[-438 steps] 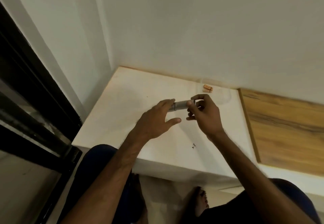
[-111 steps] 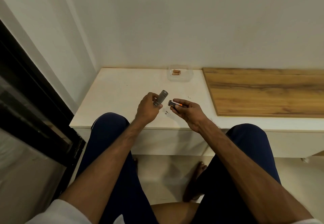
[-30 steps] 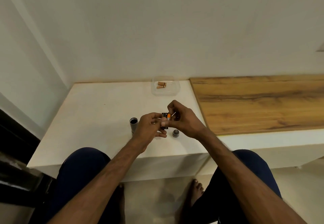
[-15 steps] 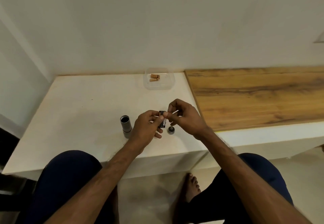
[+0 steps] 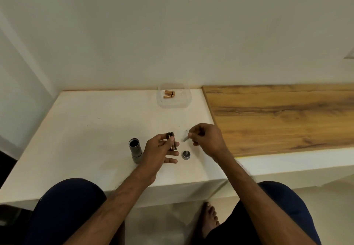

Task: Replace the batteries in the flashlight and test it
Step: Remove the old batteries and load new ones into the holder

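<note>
The hands have just parted: the right hand [image 5: 206, 139] pinches a blurred battery [image 5: 185, 139], and the left hand [image 5: 159, 152] grips the battery holder [image 5: 171, 141] just right of the upright flashlight body [image 5: 135, 150] on the table [image 5: 86, 133]. Old cells seem to be coming out; refilling remains.

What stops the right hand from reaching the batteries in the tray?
Likely nothing, so yes: only bare table lies between the right hand and the batteries in the tray. Its fingers pinch something small, though, so grasping looks awkward.
</note>
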